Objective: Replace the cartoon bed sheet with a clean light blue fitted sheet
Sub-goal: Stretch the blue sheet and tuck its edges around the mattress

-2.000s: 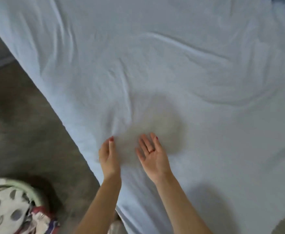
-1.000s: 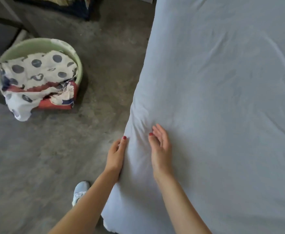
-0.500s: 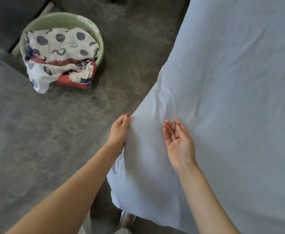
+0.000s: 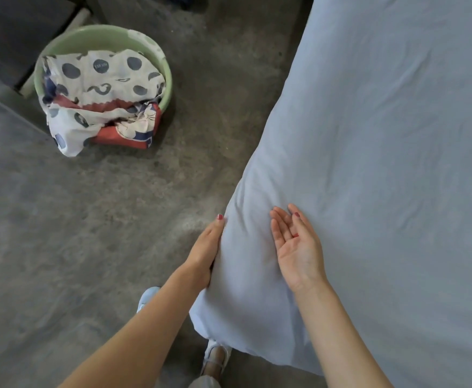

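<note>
The light blue fitted sheet [image 4: 383, 152] covers the mattress and fills the right side of the view, with soft creases near its edge. My left hand [image 4: 205, 250] lies flat against the side of the mattress at the sheet's edge, fingers straight. My right hand [image 4: 296, 245] hovers just above the sheet's top near the same edge, palm turned up and fingers relaxed, holding nothing. The cartoon bed sheet [image 4: 100, 102], white with dark dots and a red patch, is bundled in a green basin on the floor at upper left.
The green basin [image 4: 162, 63] stands on the grey concrete floor [image 4: 89, 233]. Dark furniture [image 4: 13, 26] sits in the top left corner. My feet in light shoes [image 4: 215, 357] stand close to the bed's edge.
My view swung from the sheet's middle to the bed's left edge. My hands slid along that edge. The right hand has turned palm up and lifted slightly off the sheet.
</note>
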